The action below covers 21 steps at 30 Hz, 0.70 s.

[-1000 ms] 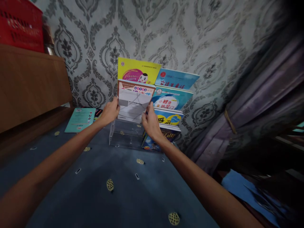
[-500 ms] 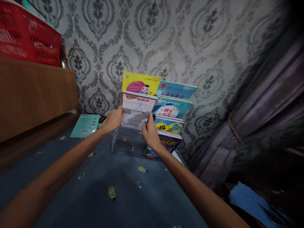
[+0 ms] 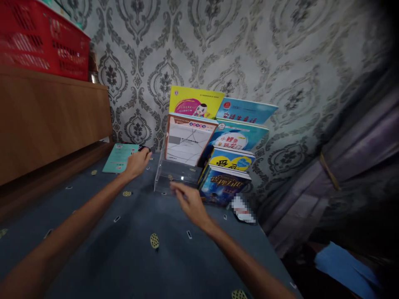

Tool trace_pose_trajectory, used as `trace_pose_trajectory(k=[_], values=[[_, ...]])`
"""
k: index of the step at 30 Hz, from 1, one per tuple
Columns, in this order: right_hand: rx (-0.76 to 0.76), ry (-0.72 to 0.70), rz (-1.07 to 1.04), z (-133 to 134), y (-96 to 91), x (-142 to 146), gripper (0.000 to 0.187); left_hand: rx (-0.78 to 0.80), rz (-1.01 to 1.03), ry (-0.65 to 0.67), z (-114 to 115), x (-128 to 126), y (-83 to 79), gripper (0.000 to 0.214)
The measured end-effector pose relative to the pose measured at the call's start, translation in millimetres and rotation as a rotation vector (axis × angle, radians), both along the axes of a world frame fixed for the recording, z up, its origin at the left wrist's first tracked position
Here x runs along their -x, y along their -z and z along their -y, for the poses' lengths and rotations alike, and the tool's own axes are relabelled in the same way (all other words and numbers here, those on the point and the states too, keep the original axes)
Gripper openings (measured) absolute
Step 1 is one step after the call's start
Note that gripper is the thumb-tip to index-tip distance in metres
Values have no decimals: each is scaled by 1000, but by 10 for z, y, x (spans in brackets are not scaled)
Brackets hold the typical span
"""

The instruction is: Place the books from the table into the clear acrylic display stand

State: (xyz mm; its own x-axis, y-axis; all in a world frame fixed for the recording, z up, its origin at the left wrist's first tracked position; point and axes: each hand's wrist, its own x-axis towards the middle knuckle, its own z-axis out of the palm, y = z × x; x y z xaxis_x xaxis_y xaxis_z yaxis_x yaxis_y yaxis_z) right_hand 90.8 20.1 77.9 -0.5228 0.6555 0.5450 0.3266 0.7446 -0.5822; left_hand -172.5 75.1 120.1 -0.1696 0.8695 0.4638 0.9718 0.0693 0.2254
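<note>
A clear acrylic tiered rack (image 3: pixel 174 176) stands against the patterned wall and holds several booklets. A grey-and-white booklet (image 3: pixel 188 143) sits in its left column below a yellow one (image 3: pixel 195 101). Blue booklets (image 3: pixel 240 139) fill the right column. My left hand (image 3: pixel 137 162) reaches toward a teal booklet (image 3: pixel 120 158) and a dark item lying flat on the blue cloth; its fingers are loosely curled and hold nothing. My right hand (image 3: pixel 188 201) hovers in front of the rack's bottom tier with fingers spread, empty.
A wooden cabinet (image 3: pixel 52 120) rises on the left with a red plastic crate (image 3: pixel 43 39) on top. The blue patterned cloth (image 3: pixel 140 249) covers the surface. A purple curtain (image 3: pixel 349 166) hangs at the right. A blurred small item (image 3: pixel 245 209) lies beside the rack.
Both hands have let go of the grey-and-white booklet, which now rests in the rack. My left hand moved left toward the teal booklet; my right hand drew back and down.
</note>
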Motion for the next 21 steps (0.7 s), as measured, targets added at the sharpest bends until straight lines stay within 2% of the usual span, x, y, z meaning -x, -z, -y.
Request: trace_pose_trajectory(k=[2, 4, 8, 13, 21], values=[[141, -58, 78, 256, 259, 17, 39, 143, 9, -93, 66, 285, 266, 38], [261, -68, 123, 441, 511, 48, 38, 199, 21, -162, 107, 535, 491, 38], [418, -62, 54, 566, 839, 125, 37, 267, 53, -272, 91, 814, 778, 60], [503, -46, -28, 547, 894, 160, 34, 269, 85, -320, -64, 835, 950, 80], [406, -48, 76, 592, 860, 151, 34, 364, 92, -396, -373, 766, 1078, 82]])
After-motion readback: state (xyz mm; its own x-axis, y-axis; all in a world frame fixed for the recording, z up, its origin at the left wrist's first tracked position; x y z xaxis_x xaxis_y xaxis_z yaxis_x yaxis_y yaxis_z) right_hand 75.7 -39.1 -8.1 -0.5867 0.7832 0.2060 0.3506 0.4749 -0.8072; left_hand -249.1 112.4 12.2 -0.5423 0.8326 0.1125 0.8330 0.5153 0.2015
